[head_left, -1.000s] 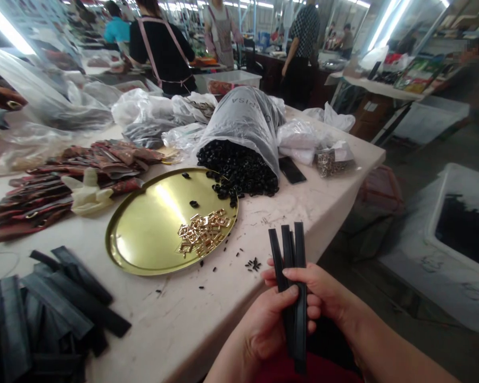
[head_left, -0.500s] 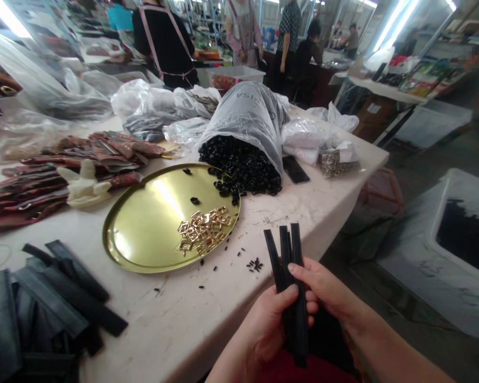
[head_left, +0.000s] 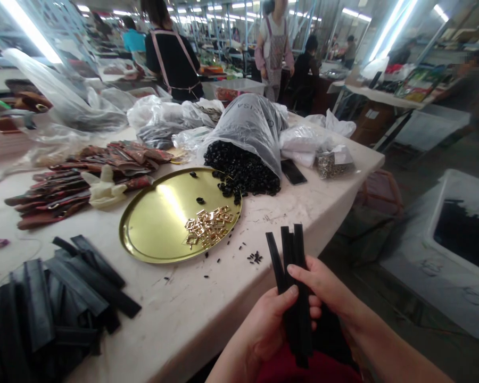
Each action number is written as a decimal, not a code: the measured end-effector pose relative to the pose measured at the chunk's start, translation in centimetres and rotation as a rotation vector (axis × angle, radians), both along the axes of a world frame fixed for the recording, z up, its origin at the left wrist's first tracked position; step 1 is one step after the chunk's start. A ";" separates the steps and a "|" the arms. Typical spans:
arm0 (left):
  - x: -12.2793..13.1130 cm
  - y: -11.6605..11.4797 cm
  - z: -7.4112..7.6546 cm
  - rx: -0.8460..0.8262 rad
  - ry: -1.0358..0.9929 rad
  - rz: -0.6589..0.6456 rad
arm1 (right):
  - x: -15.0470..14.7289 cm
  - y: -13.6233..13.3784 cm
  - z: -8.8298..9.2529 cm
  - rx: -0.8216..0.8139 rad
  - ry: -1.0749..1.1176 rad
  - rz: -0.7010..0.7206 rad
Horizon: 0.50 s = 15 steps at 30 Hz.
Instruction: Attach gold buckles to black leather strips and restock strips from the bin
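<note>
Several flat black straps (head_left: 299, 250) stand upright in a small fan, held over my lap at the table's near edge. My left hand (head_left: 269, 319) is closed around their lower part, thumb across the front. Higher up, my right hand (head_left: 323, 284) pinches the right-hand straps, its thumb pressed on them. At the lower left lies a loose pile of similar black straps (head_left: 72, 287). A round gold tray (head_left: 151, 223) holds gold rectangular buckles (head_left: 209, 226) and a couple of small black loops (head_left: 200, 200).
Black loops (head_left: 243, 170) spill from a plastic bag (head_left: 249, 119) behind the tray. Folded reddish-brown pieces (head_left: 80, 183) and a pale glove (head_left: 104, 189) lie to the left. A phone (head_left: 294, 172) sits near the bag. On the right stands a white bin (head_left: 415, 250). Other people are in the background.
The camera view has tilted up a little and swung left, so the table things appear shifted to the right. My hands keep nearly the same grip, and the straps stand slightly closer together.
</note>
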<state>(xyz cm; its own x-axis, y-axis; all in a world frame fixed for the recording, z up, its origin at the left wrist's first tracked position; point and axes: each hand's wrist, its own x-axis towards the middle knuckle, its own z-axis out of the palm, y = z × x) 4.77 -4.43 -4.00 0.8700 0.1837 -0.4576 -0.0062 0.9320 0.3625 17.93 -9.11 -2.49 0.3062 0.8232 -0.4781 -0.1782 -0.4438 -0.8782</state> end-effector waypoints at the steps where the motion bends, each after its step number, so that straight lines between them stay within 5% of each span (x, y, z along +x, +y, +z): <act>1: 0.0 -0.2 0.0 0.004 0.006 -0.003 | -0.1 -0.2 0.0 0.007 0.025 -0.011; 15: 0.6 -2.4 0.8 -0.058 0.103 0.063 | 0.0 -2.0 0.1 0.051 -0.014 -0.107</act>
